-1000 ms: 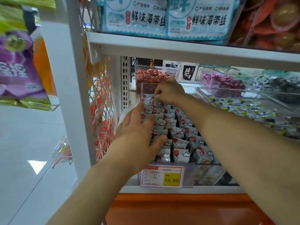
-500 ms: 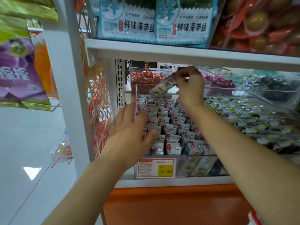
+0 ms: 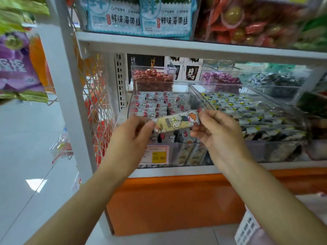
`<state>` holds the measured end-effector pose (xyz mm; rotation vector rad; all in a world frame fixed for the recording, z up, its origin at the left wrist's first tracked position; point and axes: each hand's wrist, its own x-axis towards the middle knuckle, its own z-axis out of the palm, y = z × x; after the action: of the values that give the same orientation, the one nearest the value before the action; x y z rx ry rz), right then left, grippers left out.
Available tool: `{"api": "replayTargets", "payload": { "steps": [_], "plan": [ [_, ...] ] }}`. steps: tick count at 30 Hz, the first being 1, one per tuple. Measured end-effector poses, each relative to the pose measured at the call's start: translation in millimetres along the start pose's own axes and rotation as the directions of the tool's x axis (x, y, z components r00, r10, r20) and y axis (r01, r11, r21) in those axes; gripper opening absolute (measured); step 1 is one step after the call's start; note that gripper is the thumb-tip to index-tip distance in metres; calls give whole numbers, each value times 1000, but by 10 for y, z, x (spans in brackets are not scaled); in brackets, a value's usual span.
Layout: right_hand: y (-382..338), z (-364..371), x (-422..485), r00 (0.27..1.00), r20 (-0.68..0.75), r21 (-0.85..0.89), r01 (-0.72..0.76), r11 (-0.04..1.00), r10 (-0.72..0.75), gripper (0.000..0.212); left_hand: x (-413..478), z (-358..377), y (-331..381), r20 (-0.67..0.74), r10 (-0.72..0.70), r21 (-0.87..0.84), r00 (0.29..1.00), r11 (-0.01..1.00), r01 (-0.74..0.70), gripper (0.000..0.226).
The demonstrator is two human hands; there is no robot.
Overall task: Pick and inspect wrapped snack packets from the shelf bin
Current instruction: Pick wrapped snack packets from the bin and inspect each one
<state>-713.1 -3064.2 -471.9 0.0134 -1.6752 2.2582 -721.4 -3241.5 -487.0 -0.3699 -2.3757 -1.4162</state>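
Between the two hands, in front of the clear shelf bin (image 3: 191,147) and above its front wall, one wrapped snack packet (image 3: 176,121) is held up for inspection. Its long axis runs nearly level, left to right, the right end tilted slightly higher, printed face toward the camera. The left hand (image 3: 131,138) pinches the left end between thumb and fingertips; the right hand (image 3: 215,131) pinches the right end likewise, remaining fingers loosely curled. Neither hand is nearer: the packet spans both, so it can, in my judgement, be turned about that long axis or released to either side. Behind and below it, the bin is stocked with matching packets (image 3: 152,105) in rows, white wrappers with red marks. A yellow price tag (image 3: 155,156) reading 15.80 is fixed to the bin's front. The adjoining bin to the right holds grey and yellow wrapped sweets (image 3: 247,110); red sweets (image 3: 152,77) and purple sweets (image 3: 219,78) sit in bins further back. Printed detail on the wrapper is too blurred to read. Step in hand, by assessment: inspection; return to the bin is not yet done.
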Motion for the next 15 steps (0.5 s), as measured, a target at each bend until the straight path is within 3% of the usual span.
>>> {"api": "replayTargets", "payload": {
  "steps": [6, 10, 15],
  "plan": [
    [-24, -111, -50, 992, 80, 38, -97, 995, 93, 15, -50, -10, 12, 41, -210, -298, 977, 931, 212, 23],
    [0, -147, -41, 984, 118, -54, -127, 990, 133, 11, -37, 8, 25, -29, -228, -280, 973, 936, 211, 27],
    [-10, -128, 18, 957, 114, 121, -278, 953, 265, 23, 3, -3, 46, -42, -233, -254, 972, 943, 215, 36]
  ]
}}
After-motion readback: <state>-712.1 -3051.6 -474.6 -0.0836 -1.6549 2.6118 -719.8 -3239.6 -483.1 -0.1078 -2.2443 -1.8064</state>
